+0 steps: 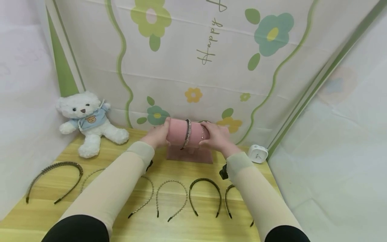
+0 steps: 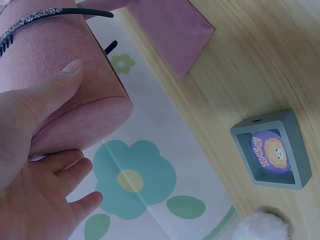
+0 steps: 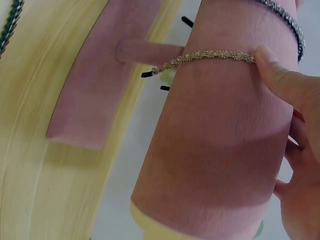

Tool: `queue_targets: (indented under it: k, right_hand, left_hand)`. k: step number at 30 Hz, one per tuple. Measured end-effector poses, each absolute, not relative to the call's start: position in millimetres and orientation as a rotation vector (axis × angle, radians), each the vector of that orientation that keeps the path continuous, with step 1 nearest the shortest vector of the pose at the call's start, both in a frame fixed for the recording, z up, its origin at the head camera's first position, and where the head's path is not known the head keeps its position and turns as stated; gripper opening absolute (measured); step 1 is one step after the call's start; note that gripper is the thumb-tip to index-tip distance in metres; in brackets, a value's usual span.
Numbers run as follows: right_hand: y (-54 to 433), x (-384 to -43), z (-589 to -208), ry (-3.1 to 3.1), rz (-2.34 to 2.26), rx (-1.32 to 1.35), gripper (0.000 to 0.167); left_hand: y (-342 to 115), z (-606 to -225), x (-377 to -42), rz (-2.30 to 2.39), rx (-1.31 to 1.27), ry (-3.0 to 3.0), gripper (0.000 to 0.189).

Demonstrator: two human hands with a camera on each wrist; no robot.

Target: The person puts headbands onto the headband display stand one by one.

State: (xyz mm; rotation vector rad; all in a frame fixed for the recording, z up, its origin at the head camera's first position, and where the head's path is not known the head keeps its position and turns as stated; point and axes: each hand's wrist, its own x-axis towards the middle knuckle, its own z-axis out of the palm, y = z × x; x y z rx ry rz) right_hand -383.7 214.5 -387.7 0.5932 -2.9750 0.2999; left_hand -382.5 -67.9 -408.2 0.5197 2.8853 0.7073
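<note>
While both hands (image 1: 157, 136) (image 1: 216, 136) clasp the pink roll (image 1: 184, 132), only the left-wrist view shows a grey box (image 2: 272, 149) (lion sticker).

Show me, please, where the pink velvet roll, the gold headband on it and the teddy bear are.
pink velvet roll (image 3: 220, 150), right wrist view, bare side of the cylinder.
gold headband (image 3: 210, 55), right wrist view, beaded band.
teddy bear (image 1: 87, 117), head view, blue hoodie.

A soft pink roll stand (image 1: 181, 132) lies sideways on its short post over a flat pink base (image 1: 189, 155), near the white teddy bear (image 1: 87, 121). A black sparkly headband (image 1: 186, 133) and a thin gold headband (image 1: 202, 133) hug the roll.
</note>
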Motion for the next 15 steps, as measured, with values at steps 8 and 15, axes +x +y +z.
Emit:
queue_targets:
  k: [8,15]
  right_hand:
    - [199.6,-388.5,-389.0,-2.986,0.524,0.692,0.093]
    - [190.4,-390.4,-389.5,-2.989,0.589,0.718,0.091]
  left_hand:
    - [-67.7,-407.2,-382.0,0.721,0.518,2.883,0.120]
    - [-68.5,-408.2,-382.8,0.692,0.530,2.891,0.119]
